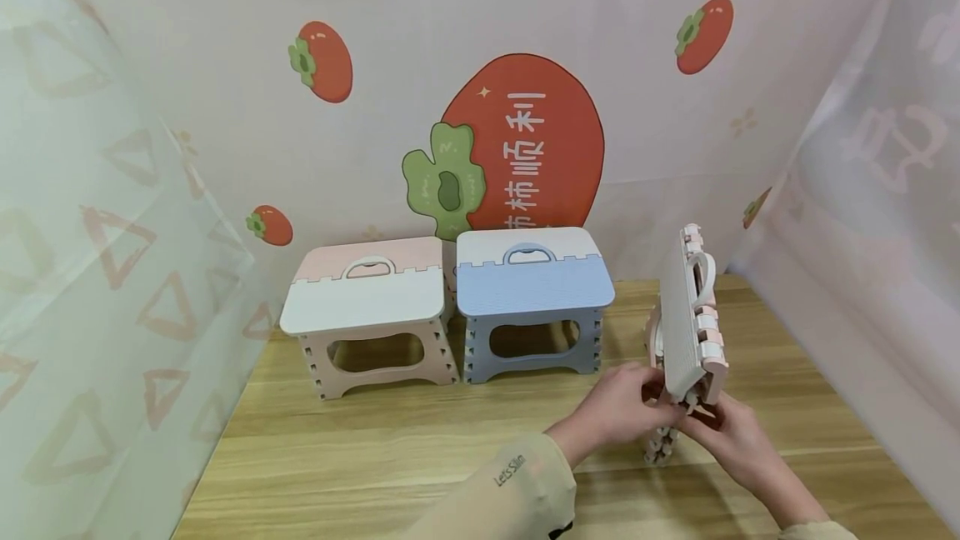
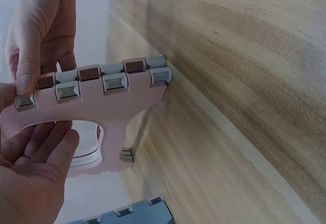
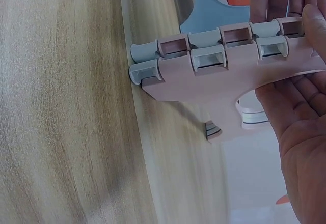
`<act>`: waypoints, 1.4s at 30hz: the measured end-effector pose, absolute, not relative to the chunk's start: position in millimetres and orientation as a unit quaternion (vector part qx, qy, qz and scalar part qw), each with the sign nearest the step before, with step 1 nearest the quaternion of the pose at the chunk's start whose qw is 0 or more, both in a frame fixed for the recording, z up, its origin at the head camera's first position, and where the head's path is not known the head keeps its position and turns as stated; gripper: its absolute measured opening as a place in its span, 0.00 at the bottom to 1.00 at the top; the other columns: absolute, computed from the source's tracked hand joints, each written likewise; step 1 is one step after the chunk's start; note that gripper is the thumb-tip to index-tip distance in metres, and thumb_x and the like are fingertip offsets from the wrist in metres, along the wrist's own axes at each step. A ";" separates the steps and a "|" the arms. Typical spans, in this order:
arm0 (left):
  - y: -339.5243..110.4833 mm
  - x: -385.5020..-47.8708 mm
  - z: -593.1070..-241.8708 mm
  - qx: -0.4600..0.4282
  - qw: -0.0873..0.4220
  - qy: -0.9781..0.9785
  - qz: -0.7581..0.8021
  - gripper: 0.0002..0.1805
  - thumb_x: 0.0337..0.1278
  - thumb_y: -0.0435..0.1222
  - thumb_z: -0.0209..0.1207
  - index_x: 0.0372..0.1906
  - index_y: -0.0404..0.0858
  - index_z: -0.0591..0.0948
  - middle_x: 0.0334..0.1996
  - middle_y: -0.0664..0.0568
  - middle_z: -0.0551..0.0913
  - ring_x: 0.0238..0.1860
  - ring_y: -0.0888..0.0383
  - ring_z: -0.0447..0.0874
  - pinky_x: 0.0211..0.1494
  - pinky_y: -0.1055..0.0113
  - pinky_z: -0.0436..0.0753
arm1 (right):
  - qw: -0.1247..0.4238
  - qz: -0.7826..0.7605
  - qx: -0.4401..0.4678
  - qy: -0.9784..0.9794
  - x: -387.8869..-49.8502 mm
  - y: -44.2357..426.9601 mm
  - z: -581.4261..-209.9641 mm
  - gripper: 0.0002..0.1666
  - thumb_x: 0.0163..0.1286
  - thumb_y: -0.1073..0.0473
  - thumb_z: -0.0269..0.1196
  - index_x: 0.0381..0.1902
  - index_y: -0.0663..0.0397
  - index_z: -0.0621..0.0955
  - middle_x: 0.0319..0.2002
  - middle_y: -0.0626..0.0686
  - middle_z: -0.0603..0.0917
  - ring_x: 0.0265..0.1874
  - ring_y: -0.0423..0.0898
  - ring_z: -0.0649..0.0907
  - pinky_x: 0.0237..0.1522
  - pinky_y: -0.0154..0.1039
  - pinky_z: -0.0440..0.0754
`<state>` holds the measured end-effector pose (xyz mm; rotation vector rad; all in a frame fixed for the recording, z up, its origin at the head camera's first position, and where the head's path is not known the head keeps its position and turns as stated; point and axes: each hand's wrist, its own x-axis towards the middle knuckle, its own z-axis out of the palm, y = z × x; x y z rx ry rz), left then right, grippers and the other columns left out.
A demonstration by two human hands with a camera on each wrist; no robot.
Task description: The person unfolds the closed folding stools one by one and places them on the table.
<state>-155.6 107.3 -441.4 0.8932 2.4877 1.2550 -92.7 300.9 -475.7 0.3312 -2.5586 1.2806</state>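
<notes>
A pink-and-white folding stool (image 1: 684,332) stands on edge at the right of the head view, its top folded with the white half facing left. Its white carry handle (image 1: 705,280) points up and to the right. From the left side my left hand (image 1: 626,407) grips the stool's lower part, fingers curled at the leg cutout in the left wrist view. Opposite it, my right hand (image 1: 731,440) holds the same hinged leg panel (image 3: 204,81). Pink and white hinge knuckles (image 2: 86,84) run along that panel's edge. The folded top hides part of the legs.
Two unfolded stools stand side by side near the back: a pink-and-white one (image 1: 367,302) and a blue-and-white one (image 1: 534,290). The wood-grain table (image 1: 360,448) lies under everything. Persimmon-printed cloth (image 1: 375,148) rises behind, with sheets on both sides.
</notes>
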 end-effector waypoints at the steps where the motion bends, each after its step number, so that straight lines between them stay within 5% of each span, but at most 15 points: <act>1: 107.4 -155.9 -441.1 0.307 0.105 0.847 0.420 0.19 0.59 0.49 0.70 0.54 0.50 0.86 0.45 0.64 0.85 0.43 0.75 0.77 0.45 0.83 0.77 | 0.134 0.441 0.117 -0.880 -92.8 301.2 -475.9 0.25 0.65 0.69 0.71 0.58 0.71 0.79 0.52 0.59 0.86 0.49 0.22 0.78 0.44 0.25 0.84; 8: 106.6 -158.2 -439.1 0.327 0.099 0.855 0.390 0.19 0.61 0.51 0.69 0.54 0.50 0.86 0.46 0.64 0.84 0.44 0.75 0.77 0.45 0.84 0.76 | 0.146 0.441 0.122 -0.877 -91.2 302.8 -476.7 0.24 0.64 0.69 0.71 0.57 0.70 0.80 0.52 0.23 0.76 0.50 0.22 0.78 0.45 0.23 0.83; 10: 106.0 -159.0 -438.7 0.331 0.098 0.857 0.382 0.19 0.61 0.51 0.68 0.54 0.51 0.86 0.46 0.65 0.84 0.44 0.75 0.77 0.45 0.84 0.75 | 0.145 0.440 0.121 -0.878 -90.8 304.1 -476.9 0.24 0.64 0.69 0.71 0.57 0.70 0.80 0.52 0.20 0.74 0.49 0.22 0.78 0.44 0.23 0.83; 42: 104.9 -162.1 -441.0 0.347 0.091 0.869 0.340 0.14 0.62 0.52 0.67 0.48 0.52 0.85 0.38 0.68 0.78 0.37 0.74 0.73 0.38 0.83 0.73 | 0.146 0.440 0.097 -0.881 -80.4 313.5 -480.1 0.22 0.65 0.66 0.72 0.57 0.61 0.83 0.53 0.25 0.79 0.49 0.22 0.79 0.44 0.22 0.83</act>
